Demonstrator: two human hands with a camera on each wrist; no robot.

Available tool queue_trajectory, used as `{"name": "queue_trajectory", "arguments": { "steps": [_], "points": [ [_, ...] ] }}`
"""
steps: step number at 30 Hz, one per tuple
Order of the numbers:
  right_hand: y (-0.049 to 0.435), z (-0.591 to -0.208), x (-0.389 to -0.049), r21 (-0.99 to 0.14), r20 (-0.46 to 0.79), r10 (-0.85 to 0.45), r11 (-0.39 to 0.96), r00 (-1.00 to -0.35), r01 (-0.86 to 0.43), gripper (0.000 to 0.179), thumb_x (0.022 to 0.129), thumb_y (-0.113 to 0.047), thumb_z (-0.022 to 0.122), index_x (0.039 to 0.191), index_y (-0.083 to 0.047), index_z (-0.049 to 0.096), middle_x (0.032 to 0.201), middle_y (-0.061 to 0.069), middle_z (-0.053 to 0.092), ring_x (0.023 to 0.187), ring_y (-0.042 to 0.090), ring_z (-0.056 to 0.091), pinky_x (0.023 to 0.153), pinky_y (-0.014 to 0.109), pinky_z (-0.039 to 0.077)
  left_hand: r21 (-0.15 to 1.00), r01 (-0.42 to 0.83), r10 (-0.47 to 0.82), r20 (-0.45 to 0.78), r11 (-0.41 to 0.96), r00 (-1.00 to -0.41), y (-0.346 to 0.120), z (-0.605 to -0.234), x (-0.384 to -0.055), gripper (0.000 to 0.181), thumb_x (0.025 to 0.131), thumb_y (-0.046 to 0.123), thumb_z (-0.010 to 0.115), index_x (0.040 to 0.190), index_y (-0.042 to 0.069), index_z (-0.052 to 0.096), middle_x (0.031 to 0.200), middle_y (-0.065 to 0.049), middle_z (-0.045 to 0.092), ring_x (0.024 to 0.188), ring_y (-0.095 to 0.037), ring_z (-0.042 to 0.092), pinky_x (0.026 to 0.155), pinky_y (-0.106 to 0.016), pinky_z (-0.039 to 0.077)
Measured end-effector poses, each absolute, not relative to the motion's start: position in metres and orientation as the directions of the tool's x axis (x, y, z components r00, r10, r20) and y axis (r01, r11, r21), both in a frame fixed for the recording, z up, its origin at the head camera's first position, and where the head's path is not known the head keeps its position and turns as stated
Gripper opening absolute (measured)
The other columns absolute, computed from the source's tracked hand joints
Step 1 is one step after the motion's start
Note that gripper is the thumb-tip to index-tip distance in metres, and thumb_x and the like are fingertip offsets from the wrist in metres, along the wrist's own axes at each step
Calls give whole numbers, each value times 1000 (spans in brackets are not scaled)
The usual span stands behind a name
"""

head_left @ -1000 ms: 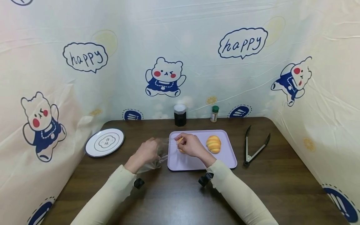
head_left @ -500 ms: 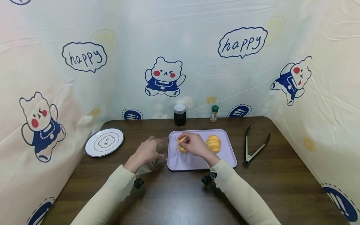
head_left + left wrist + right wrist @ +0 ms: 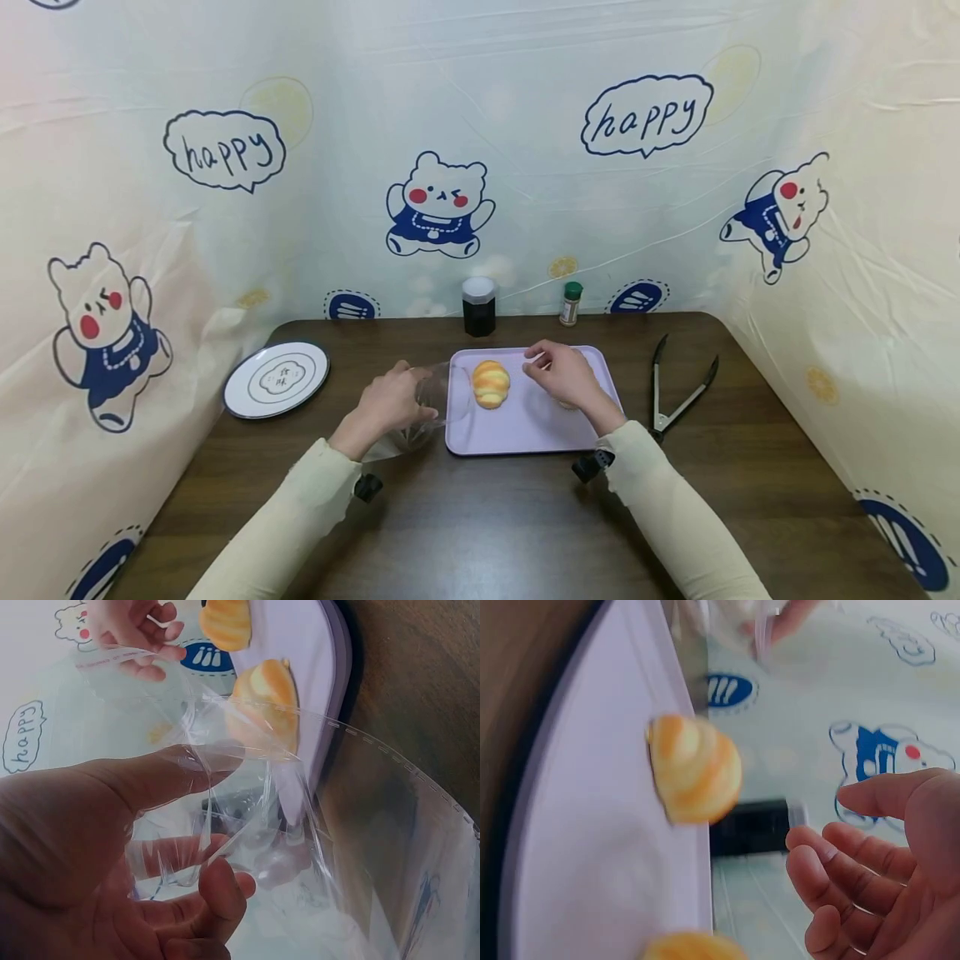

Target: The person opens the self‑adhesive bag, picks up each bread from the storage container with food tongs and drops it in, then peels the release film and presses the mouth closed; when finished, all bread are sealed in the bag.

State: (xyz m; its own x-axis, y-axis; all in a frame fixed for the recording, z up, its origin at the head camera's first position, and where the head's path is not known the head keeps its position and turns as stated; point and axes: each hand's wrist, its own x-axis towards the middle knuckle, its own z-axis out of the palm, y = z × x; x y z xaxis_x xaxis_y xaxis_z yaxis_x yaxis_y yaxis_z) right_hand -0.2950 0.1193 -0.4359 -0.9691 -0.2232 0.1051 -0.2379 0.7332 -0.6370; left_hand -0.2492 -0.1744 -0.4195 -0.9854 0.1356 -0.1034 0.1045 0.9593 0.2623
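- Bag (image 3: 433,388) of clear, thin film, creased and glossy, with a dashed line along one curved edge; it hangs spread around the left grip (image 3: 390,400), and in the head view its right side overlaps the tray's near-left edge.
- Left grip clasps the bag, thumb spread from the fingers and fingers bent, with film lying between them; the back of it faces up.
- Right grip (image 3: 566,375) is loose and bare, fingers softly curled and thumb apart, above the tray's right half.
- Left roll (image 3: 491,385), plump, ribbed and banded yellow and orange, lies on the tray between the two grips, touching neither.
- Right roll (image 3: 694,947), similarly coloured, lies beneath the right grip, mostly hidden from the head view.
- Tray (image 3: 517,433), smooth lilac with rounded corners and a low rim, sits just right of the left grip.
- Worktop (image 3: 480,525), dark wood grain with a soft sheen, spreads under both.
- Plate (image 3: 255,402), white, round and dark-rimmed, lies left of the left grip.
- Jar (image 3: 478,321), dark with a pale lid, and shaker (image 3: 570,310), green-capped, stand beyond the right grip.
- Tongs (image 3: 656,393), metal with black tips, lie splayed right of the right grip.
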Motion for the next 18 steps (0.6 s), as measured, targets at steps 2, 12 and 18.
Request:
{"name": "queue_trajectory", "arguments": {
  "steps": [2,12,18],
  "points": [
    [129,-436,-297,-616,108,-197,757,-975,-221,31,93,-36,68,115,-15,69,99,3,75,86,17,67,69,29,52,260,102,133,-105,960,-986,-175,-419,-249,73,79,38,84,142,16,56,127,-17,56,80,-28,59,64,-43,54],
    [185,-432,-297,-541,95,-71,834,-993,-112,41,94,-43,63,121,-12,67,107,12,74,88,27,68,68,36,51,253,94,123,-98,963,-988,-175,-417,-248,73,78,39,85,141,16,57,124,-17,57,79,-27,58,62,-41,53],
    [220,-436,-297,-483,51,30,876,-998,1,47,95,-47,59,125,-11,64,113,14,72,96,33,67,71,45,50,250,98,125,-94,963,-988,-175,-417,-248,73,78,38,84,142,16,56,126,-16,57,76,-27,57,60,-40,52]
  ]
}}
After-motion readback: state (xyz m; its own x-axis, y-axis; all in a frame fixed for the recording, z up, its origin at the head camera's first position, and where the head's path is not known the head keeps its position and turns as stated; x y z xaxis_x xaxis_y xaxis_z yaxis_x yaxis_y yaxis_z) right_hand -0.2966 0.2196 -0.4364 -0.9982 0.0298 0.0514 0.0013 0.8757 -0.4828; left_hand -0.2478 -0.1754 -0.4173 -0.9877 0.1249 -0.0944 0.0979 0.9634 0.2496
